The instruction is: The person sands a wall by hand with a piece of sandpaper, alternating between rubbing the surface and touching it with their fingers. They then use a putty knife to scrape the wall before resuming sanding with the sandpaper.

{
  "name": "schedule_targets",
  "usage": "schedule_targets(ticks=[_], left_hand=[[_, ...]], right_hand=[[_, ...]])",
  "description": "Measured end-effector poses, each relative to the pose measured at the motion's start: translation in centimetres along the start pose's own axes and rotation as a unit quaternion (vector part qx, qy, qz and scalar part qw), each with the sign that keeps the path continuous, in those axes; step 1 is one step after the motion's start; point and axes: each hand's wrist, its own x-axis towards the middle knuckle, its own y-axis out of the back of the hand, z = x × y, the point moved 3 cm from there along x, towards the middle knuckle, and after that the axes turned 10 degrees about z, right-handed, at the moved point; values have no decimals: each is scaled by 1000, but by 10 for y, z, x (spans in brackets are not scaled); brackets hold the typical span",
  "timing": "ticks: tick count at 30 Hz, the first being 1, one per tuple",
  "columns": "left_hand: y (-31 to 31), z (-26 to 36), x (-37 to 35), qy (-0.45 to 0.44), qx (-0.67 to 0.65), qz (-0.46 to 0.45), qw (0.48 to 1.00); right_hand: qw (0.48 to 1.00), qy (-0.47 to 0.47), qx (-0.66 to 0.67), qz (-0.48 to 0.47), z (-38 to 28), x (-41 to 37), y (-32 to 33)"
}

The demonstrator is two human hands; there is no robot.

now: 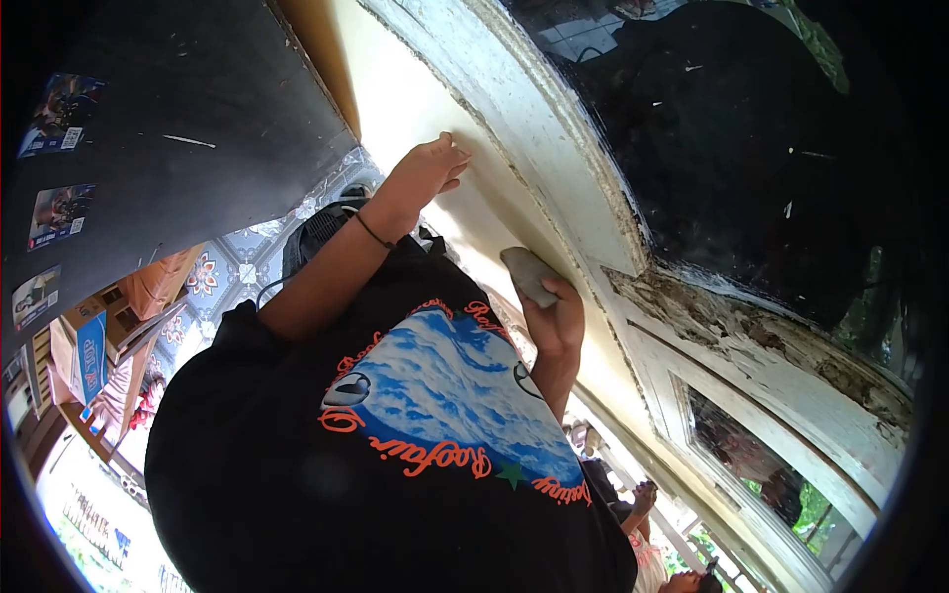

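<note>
My left hand (431, 176) reaches out in front of a cream wall panel (400, 89), its fingers loosely bent and apart with nothing between them. A dark band circles that wrist. Lower and to the right, my right hand (556, 318) grips a flat grey-green pad (529, 277) with a rounded end, whose exact kind I cannot tell. The pad overlaps the cream surface in this view, close beside a white wooden frame (554, 128) with worn, flaking paint. My black printed T-shirt (297, 474) fills the lower middle and hides part of both arms.
Dark glass (751, 148) sits within the frame, above a crumbling wooden rail (761, 326). A dark board (188, 109) with stickers stands at left, near cardboard boxes (163, 282) and patterned floor tiles (242, 272). Another person (647, 553) appears at the lower right.
</note>
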Motion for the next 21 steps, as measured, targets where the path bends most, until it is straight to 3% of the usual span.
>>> schedule_targets(ticks=[5, 8, 12, 14, 18, 20, 21], left_hand=[[-4, 2, -6, 1, -12, 12, 1000], [-5, 4, -1, -7, -25, 10, 1000], [-4, -3, 0, -11, 8, 0, 1000], [0, 4, 5, -4, -16, 21, 1000], [1, -1, 9, -1, 23, 4, 1000], [5, -6, 13, -6, 5, -15, 1000], [6, -7, 11, -2, 6, -17, 1000]], right_hand=[[999, 30, -20, -20, -15, -42, 2], [999, 39, -15, -21, -8, -22, -1], [993, -12, -63, 96, 18, 19, 15], [999, 30, -25, 7, 3, -6, 12], [995, 48, -83, -13, -9, -29, -6], [986, 50, -137, 80, 15, 16, 18], [821, 178, -543, 23, 24, 48, 49]])
